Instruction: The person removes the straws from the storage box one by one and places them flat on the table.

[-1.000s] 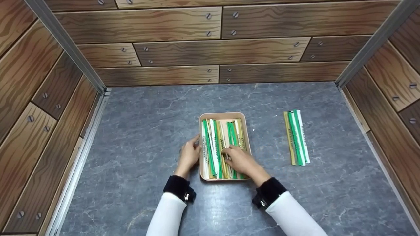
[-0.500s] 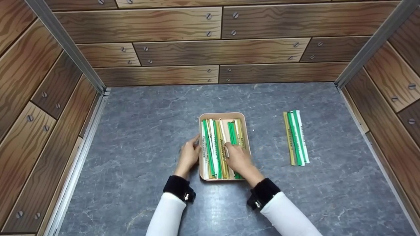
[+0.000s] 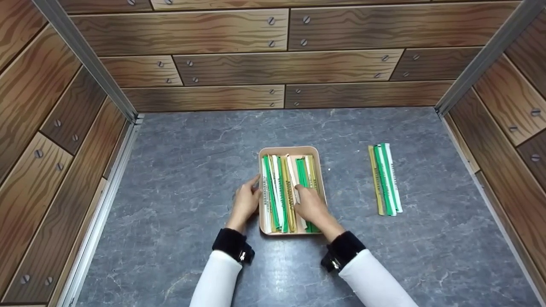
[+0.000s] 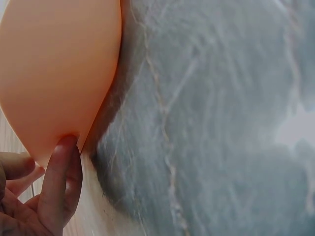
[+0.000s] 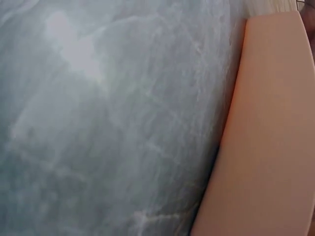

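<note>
A peach tray holds several slim, long wrapped sticks in white, green and yellow, some with printed text. My left hand is at the tray's left side; in the left wrist view its fingers press on the outer wall near the rim. My right hand reaches over the right half of the tray, fingers bent downward at a white wrapped stick, whose lower end shows below the hand. Its fingertips are partly hidden. The right wrist view shows the tray's outer wall, with no clear view of the fingers.
A small bundle of wrapped sticks, yellow, green and white, lies on the grey marbled table to the right of the tray. Wood-patterned panels stand at the back and both sides, with metal rails along the corners.
My right hand has shifted slightly left and settled lower among the sticks; the white stick beneath it has moved a little right. The left hand stays in place.
</note>
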